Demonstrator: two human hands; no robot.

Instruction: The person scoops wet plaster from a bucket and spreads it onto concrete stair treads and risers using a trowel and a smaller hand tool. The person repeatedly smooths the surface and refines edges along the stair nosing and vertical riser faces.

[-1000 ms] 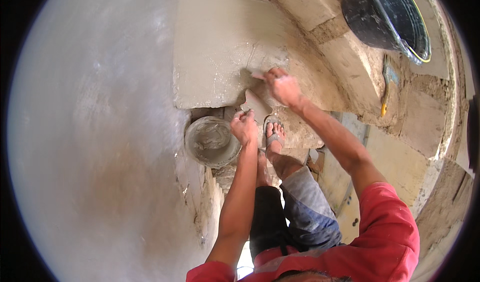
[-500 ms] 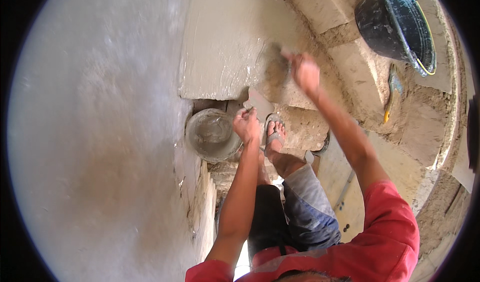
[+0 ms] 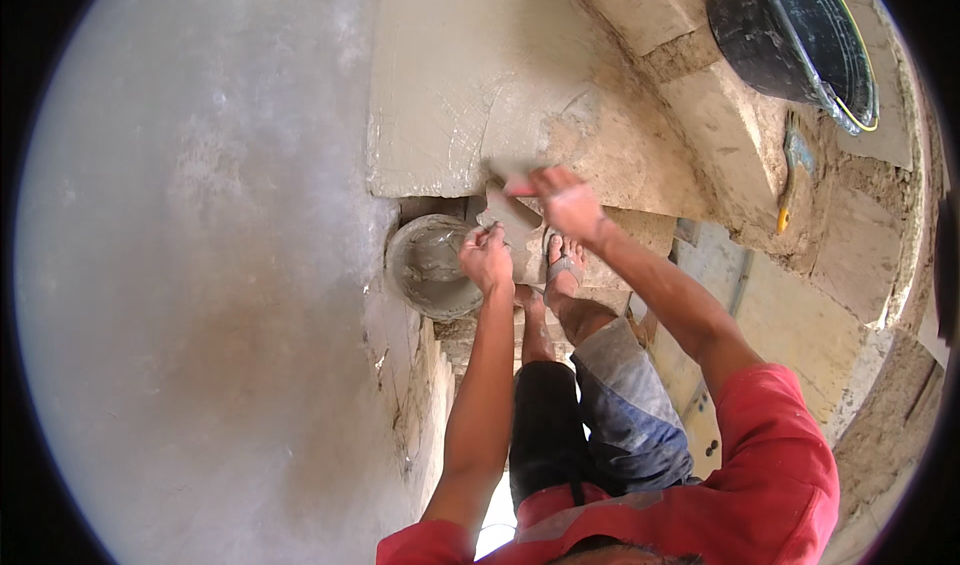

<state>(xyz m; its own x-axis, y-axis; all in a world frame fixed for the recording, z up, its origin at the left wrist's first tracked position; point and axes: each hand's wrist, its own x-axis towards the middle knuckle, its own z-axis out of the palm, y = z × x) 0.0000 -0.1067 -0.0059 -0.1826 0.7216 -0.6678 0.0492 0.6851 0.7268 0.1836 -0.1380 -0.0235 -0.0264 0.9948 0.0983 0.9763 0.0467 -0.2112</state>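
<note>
Grey wet mortar (image 3: pixel 430 95) lies on the far side of both hands, its long axis seeming to run near to far. My right hand (image 3: pixel 568 203) is nearer it, closed around a blurred tool (image 3: pixel 518 187); my left hand (image 3: pixel 487 257) pinches a flat plate (image 3: pixel 518 223), right of the round bucket (image 3: pixel 399 265).

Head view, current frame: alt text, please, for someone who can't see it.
A person's left hand holds a thin grey plate beside a pail of wet grey mix, while the right hand grips a blurred tool near a partly coated surface. A dark bucket and a brush are at upper right.
</note>
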